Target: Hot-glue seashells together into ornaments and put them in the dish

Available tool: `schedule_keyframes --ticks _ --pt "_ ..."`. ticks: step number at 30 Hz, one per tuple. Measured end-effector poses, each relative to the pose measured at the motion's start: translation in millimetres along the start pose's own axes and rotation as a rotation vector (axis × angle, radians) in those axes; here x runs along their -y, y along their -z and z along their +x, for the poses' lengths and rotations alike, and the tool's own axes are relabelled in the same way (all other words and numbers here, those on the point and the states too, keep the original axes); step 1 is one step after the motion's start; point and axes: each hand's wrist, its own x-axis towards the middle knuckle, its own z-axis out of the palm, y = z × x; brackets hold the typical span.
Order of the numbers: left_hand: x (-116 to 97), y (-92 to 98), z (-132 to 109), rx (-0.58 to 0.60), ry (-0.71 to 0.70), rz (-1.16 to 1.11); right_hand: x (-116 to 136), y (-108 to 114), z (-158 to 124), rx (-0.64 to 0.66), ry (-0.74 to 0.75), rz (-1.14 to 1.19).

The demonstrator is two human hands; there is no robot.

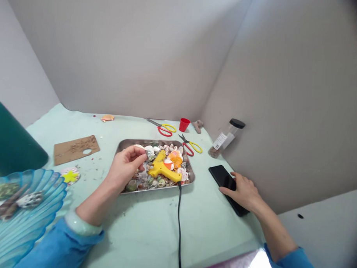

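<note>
My left hand [125, 165] hovers over the left side of a metal tray [156, 190], thumb and fingers pinched together. A small dark speck shows at the fingertips, too small to name. Shells [150, 150] and small stones fill the tray, with orange and white painted pieces [175, 158] among them. On top of them lies a yellow hot glue gun [164, 172], its black cord [179, 224] running down the table. To the right, my right hand [246, 193] grips a black phone [223, 176] lying on the table, thumb and fingers at its edges.
Two pairs of scissors [167, 129], a red cup [184, 125] and a leaning clear jar [225, 139] stand or lie behind. Leftward are a brown board [69, 150], a yellow-starred piece [70, 176], a blue shell-shaped dish [51, 211] and a green container [17, 140]. Walls border the table.
</note>
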Motion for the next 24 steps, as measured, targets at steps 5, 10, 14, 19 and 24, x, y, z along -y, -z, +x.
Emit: schedule_keyframes --ticks 5,10,14,19,24 --pt "0.8 -0.7 0.4 0.005 0.006 0.013 -0.9 -2.4 3.5 0.004 0.035 -0.012" --pt "0.0 -1.5 -0.1 0.003 -0.007 0.037 4.4 7.0 -2.8 -0.008 0.085 -0.023" --pt "-0.7 -2.5 -0.9 0.017 -0.011 0.069 39.5 33.6 -20.8 -0.058 0.213 -0.001" --pt "0.5 -2.8 -2.0 0.092 -0.049 0.106 132.8 62.5 -46.2 -0.158 0.748 0.396" --pt "3.0 0.0 -1.7 0.134 -0.063 0.088 209.8 64.9 -43.4 -0.183 0.846 0.411"
